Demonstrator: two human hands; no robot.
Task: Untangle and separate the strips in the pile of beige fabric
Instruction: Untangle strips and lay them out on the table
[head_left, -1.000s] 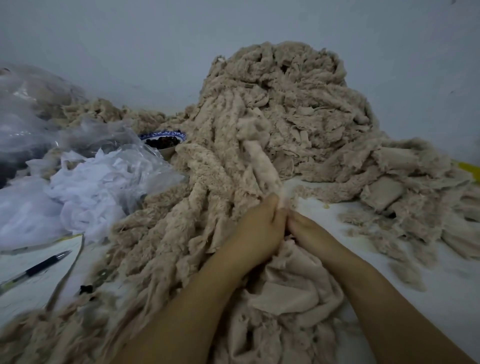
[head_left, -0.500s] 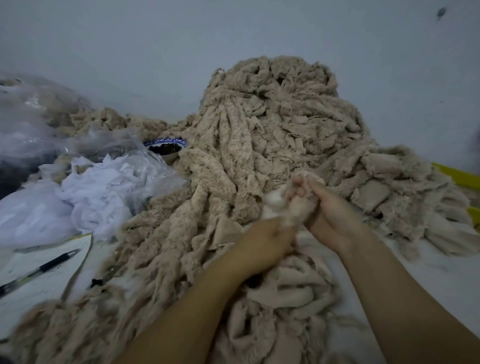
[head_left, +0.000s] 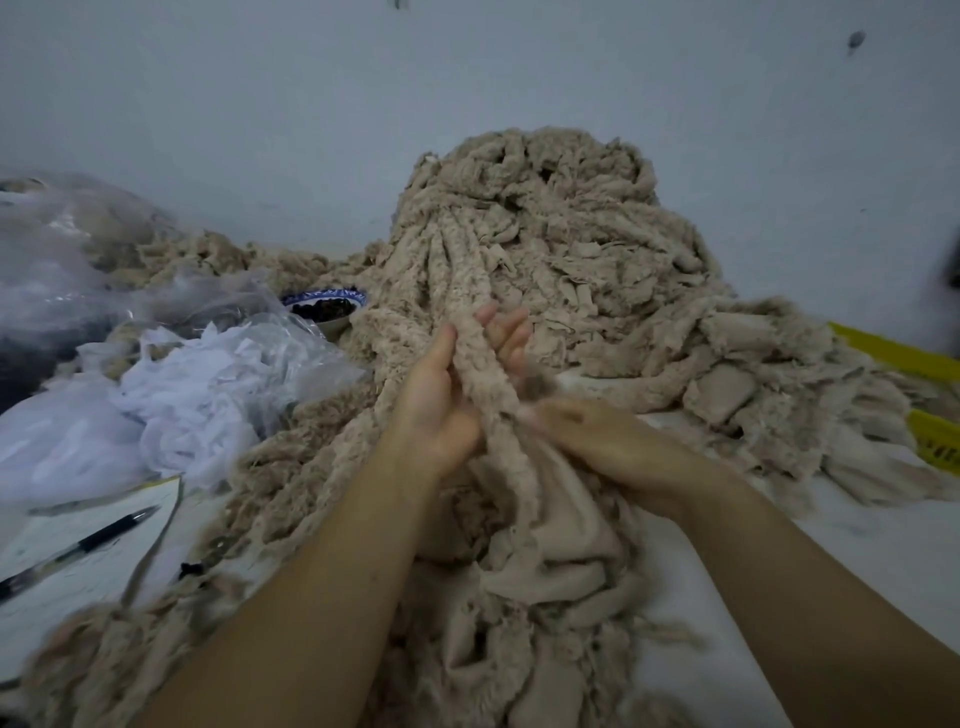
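A tall pile of beige fabric strips rises against the wall and spills toward me. One fuzzy beige strip runs from the pile down between my hands. My left hand is raised with its palm up, and the strip passes between its thumb and fingers. My right hand is blurred; its fingertips pinch the same strip just below the left hand. More loose beige strips lie heaped under my forearms.
Clear plastic bags with white fabric lie at the left. A blue-rimmed bowl sits behind them. A pen rests on paper at the lower left. A yellow crate edge shows at the right.
My left hand has risen and turned palm up around the strip. My right hand has dropped from the pile to the strip below the left hand. The camera has tilted down.
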